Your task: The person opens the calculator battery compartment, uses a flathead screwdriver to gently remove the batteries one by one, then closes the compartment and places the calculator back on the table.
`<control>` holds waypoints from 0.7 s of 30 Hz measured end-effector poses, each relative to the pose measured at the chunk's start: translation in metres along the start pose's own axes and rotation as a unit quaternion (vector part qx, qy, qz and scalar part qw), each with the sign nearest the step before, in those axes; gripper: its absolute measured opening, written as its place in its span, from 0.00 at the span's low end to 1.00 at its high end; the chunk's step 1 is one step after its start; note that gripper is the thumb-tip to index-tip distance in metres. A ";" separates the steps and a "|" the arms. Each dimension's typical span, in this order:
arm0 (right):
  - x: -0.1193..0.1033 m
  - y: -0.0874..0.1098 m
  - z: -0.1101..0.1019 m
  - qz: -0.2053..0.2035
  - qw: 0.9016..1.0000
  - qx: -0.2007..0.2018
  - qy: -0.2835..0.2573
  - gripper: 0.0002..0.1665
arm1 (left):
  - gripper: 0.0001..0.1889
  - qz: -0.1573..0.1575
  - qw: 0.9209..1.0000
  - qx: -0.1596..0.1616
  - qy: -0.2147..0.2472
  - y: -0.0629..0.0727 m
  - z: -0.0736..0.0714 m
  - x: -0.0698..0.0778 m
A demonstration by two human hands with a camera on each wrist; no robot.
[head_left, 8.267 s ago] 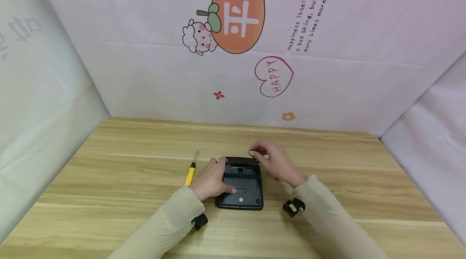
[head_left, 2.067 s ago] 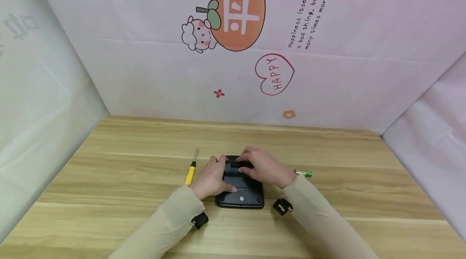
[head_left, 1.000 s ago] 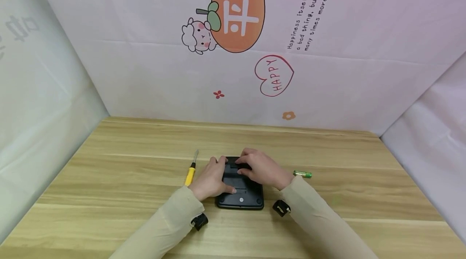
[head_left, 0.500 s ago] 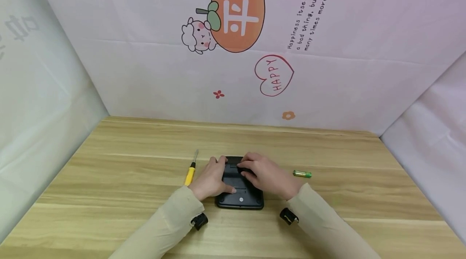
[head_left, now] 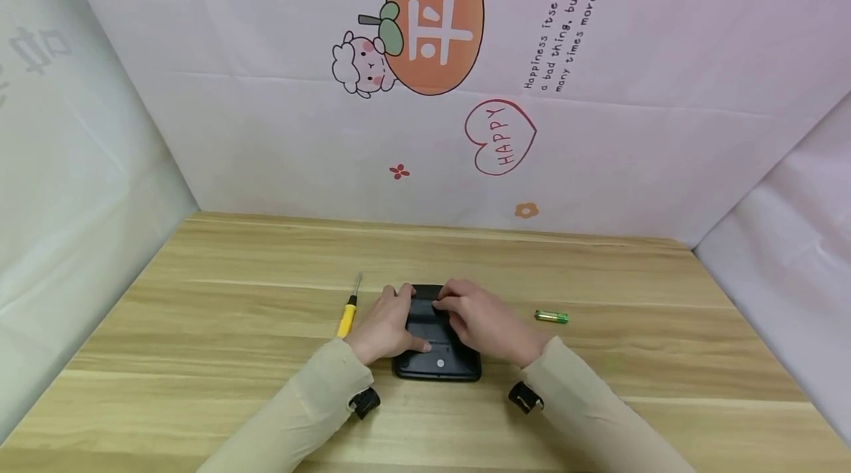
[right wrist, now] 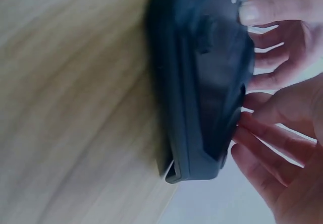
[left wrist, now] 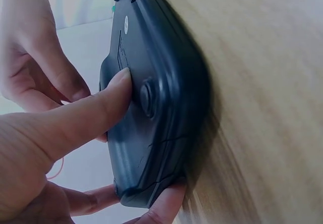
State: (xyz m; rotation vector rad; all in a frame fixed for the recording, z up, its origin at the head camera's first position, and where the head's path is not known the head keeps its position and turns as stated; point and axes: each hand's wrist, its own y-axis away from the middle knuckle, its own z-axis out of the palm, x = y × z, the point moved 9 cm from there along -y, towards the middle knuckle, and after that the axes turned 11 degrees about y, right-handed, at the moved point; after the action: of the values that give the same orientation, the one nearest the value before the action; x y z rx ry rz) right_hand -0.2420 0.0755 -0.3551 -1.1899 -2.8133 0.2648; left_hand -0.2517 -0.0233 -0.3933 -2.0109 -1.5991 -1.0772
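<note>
A black desktop calculator (head_left: 425, 368) lies face down on the wooden table. My left hand (head_left: 384, 327) holds its left side, thumb on the back and fingers round the far edge, as the left wrist view also shows. The right hand (head_left: 490, 321) reaches over from the right, its fingertips touching the back near the battery compartment. That hand hides most of the compartment and its black cover. In the right wrist view, the right fingers (right wrist: 267, 156) are slightly bent against the calculator's upper end. To the right lies a green battery (head_left: 552, 317).
A yellow-handled screwdriver (head_left: 347, 316) lies left of the calculator, its tip pointing away. White printed cloth (head_left: 292, 148) walls stand behind and at both sides of the table (head_left: 233, 295).
Earlier the compartment stood uncovered; the right hand then brought a black cover onto it. A green battery now shows at the right. Lately the right fingertips shifted slightly; the left hand stayed.
</note>
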 end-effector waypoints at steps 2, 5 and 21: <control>0.003 0.001 0.000 0.011 1.000 -0.006 -0.015 0.13 | 0.45 0.000 1.000 -0.001 0.004 0.000 -0.001 0.000; 0.007 0.004 0.000 0.037 0.999 -0.014 -0.033 0.14 | 0.44 0.002 1.000 -0.003 0.011 0.001 -0.001 0.001; 0.024 0.028 0.009 0.206 0.975 -0.063 -0.051 0.32 | 0.48 -0.014 0.999 0.020 0.038 0.006 -0.004 -0.006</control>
State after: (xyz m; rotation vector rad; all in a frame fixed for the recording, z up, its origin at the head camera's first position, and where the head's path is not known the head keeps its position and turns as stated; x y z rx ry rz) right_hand -0.2400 0.1103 -0.3690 -1.8354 -2.6707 0.1740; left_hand -0.2474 -0.0317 -0.3935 -1.9038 -1.6016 -1.1085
